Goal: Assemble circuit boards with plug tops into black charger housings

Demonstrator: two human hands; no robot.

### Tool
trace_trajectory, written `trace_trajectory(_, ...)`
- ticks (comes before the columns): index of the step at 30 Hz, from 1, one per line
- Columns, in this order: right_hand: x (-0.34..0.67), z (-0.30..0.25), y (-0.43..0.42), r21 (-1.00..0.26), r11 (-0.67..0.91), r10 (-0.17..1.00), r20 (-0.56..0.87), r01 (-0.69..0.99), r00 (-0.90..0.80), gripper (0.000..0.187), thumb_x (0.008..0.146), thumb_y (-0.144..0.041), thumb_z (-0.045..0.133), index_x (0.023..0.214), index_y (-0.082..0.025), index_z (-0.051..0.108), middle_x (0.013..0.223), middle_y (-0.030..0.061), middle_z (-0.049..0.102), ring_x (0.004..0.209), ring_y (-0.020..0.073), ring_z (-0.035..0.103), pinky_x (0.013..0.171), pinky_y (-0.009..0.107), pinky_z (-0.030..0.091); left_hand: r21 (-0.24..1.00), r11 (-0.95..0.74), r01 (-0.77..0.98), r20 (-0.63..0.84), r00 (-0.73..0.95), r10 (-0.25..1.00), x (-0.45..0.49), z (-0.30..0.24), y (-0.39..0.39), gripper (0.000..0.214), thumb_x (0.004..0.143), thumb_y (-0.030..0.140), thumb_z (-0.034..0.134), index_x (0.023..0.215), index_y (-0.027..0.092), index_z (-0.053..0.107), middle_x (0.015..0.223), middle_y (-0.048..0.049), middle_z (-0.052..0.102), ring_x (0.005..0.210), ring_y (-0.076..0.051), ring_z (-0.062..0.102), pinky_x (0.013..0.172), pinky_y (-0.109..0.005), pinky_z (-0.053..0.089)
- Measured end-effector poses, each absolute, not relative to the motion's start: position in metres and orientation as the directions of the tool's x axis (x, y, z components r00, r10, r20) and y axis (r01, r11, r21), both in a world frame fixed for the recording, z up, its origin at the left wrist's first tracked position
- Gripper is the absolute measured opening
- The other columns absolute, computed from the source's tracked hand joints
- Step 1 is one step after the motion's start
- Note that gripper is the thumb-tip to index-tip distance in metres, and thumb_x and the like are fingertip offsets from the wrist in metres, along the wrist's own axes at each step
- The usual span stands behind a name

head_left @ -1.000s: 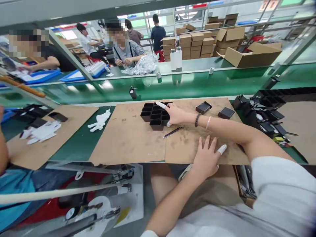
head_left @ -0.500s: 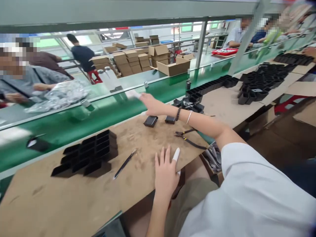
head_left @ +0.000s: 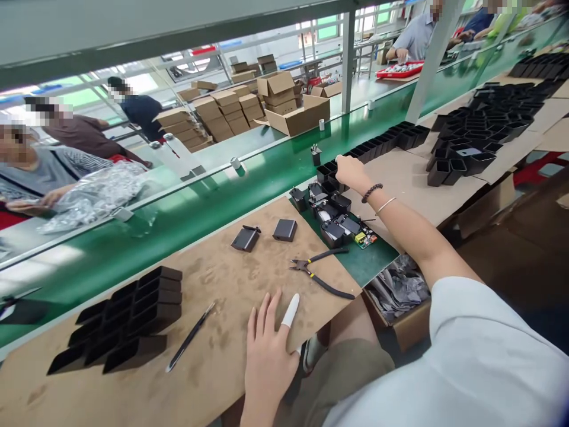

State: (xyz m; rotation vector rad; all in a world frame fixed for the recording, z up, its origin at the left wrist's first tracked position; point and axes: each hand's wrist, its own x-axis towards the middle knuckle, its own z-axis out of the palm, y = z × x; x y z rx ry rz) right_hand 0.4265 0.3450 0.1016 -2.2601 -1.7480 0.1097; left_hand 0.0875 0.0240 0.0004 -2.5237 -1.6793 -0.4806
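Observation:
My left hand (head_left: 269, 350) lies flat and open on the brown cardboard mat (head_left: 213, 279), a white cot on its index finger. My right hand (head_left: 350, 172) reaches far to the right and closes on a black plastic shell (head_left: 329, 172) at the near end of a long row of black shells (head_left: 382, 142). A cluster of black shells (head_left: 124, 320) sits on the mat at the left. A thin black tool (head_left: 190, 337) lies beside it. Two black blocks (head_left: 265, 233) and a pair of cutters (head_left: 317, 274) lie in the middle.
A green conveyor belt (head_left: 186, 207) runs behind the mat. Loose black parts and a small circuit board (head_left: 342, 222) lie right of the mat. More black shells (head_left: 489, 124) are stacked at the far right. Cardboard boxes (head_left: 267, 104) and other people are across the belt. A box of bags (head_left: 400, 290) sits below.
The view has swung right. My right hand left the shell cluster, passed over the belt edge and now grips a shell at the row's end. My left hand stayed flat.

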Motion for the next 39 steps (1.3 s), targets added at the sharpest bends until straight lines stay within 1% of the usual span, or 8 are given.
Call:
trace_trajectory(2, 0.435, 0.105, 0.348, -0.250, -0.262, 0.946, 0.124, 0.932, 0.300, 0.040, 0.101, -0.040, 0.069, 0.132, -0.016, 0.065, 0.134, 0.0118, 0.069, 0.120, 0.0260, 0.069, 0.104, 0.050, 0.059, 0.102, -0.404, 0.909, 0.297, 0.359, 0.885, 0.087, -0.001, 0.024, 0.038, 0.069, 0.006, 0.066, 0.102, 0.021, 0.076, 0.161, -0.0121, 0.057, 0.153, -0.037, 0.049, 0.130, -0.057, 0.038)
trace_trajectory(9, 0.479, 0.113, 0.345, -0.231, -0.357, 0.912, 0.123, 0.905, 0.392, 0.038, 0.101, -0.039, 0.069, 0.132, -0.017, 0.066, 0.134, 0.0118, 0.068, 0.117, 0.0246, 0.070, 0.100, 0.047, 0.061, 0.113, -0.413, 0.904, 0.332, 0.357, 0.873, 0.089, -0.001, 0.024, 0.048, 0.069, 0.006, 0.067, 0.113, 0.023, 0.076, 0.159, -0.0109, 0.059, 0.151, -0.037, 0.051, 0.127, -0.058, 0.040)
trace_trajectory(12, 0.476, 0.116, 0.348, -0.240, -0.331, 0.913, 0.162, 0.912, 0.374, 0.040, 0.101, -0.039, 0.069, 0.132, -0.015, 0.066, 0.135, 0.0136, 0.068, 0.118, 0.0253, 0.069, 0.102, 0.048, 0.061, 0.116, -0.404, 0.907, 0.318, 0.351, 0.881, 0.090, 0.000, 0.024, 0.042, 0.068, 0.007, 0.067, 0.106, 0.022, 0.076, 0.159, -0.0112, 0.059, 0.152, -0.037, 0.050, 0.128, -0.057, 0.039)
trace_trajectory(15, 0.456, 0.119, 0.364, -0.254, -0.238, 0.939, 0.189, 0.938, 0.289, 0.044, 0.102, -0.041, 0.068, 0.138, -0.018, 0.063, 0.139, 0.0124, 0.066, 0.122, 0.0262, 0.067, 0.105, 0.051, 0.059, 0.096, -0.410, 0.907, 0.286, 0.370, 0.884, 0.089, 0.003, 0.025, 0.029, 0.070, 0.009, 0.068, 0.095, 0.022, 0.076, 0.161, -0.0111, 0.058, 0.152, -0.038, 0.050, 0.128, -0.057, 0.040)
trace_trajectory(19, 0.423, 0.118, 0.390, -0.256, -0.181, 0.963, 0.150, 0.950, 0.224, 0.054, 0.088, -0.035, 0.082, 0.134, -0.015, 0.064, 0.138, 0.0178, 0.068, 0.127, 0.0345, 0.065, 0.109, 0.055, 0.052, 0.074, -0.412, 0.908, 0.277, 0.378, 0.883, 0.088, 0.006, 0.025, 0.043, 0.072, 0.010, 0.068, 0.112, 0.023, 0.077, 0.161, -0.0103, 0.057, 0.152, -0.037, 0.051, 0.127, -0.056, 0.043)
trace_trajectory(22, 0.408, 0.115, 0.398, -0.228, -0.214, 0.958, 0.142, 0.950, 0.249, 0.056, 0.081, -0.027, 0.083, 0.131, -0.010, 0.064, 0.131, 0.0244, 0.070, 0.127, 0.0422, 0.065, 0.112, 0.062, 0.044, 0.075, -0.410, 0.909, 0.275, 0.377, 0.885, 0.089, 0.007, 0.026, 0.041, 0.073, 0.010, 0.068, 0.112, 0.021, 0.078, 0.161, -0.0112, 0.058, 0.151, -0.037, 0.052, 0.126, -0.056, 0.044)
trace_trajectory(27, 0.404, 0.113, 0.394, -0.174, -0.220, 0.964, 0.110, 0.960, 0.241, 0.053, 0.078, -0.015, 0.076, 0.129, -0.008, 0.063, 0.128, 0.0255, 0.070, 0.127, 0.0411, 0.066, 0.114, 0.063, 0.039, 0.087, -0.409, 0.908, 0.260, 0.376, 0.889, 0.090, 0.010, 0.025, 0.053, 0.073, 0.008, 0.069, 0.124, 0.022, 0.077, 0.161, -0.0098, 0.057, 0.151, -0.037, 0.053, 0.127, -0.057, 0.043)
trace_trajectory(39, 0.433, 0.108, 0.335, -0.131, -0.225, 0.971, 0.050, 0.966, 0.233, 0.067, 0.078, -0.035, 0.080, 0.138, -0.013, 0.059, 0.130, 0.0238, 0.068, 0.122, 0.0420, 0.064, 0.109, 0.062, 0.045, 0.070, -0.436, 0.897, 0.286, 0.401, 0.870, 0.086, -0.001, 0.026, 0.051, 0.072, 0.013, 0.072, 0.123, 0.021, 0.076, 0.165, -0.0116, 0.053, 0.154, -0.038, 0.048, 0.127, -0.058, 0.041)
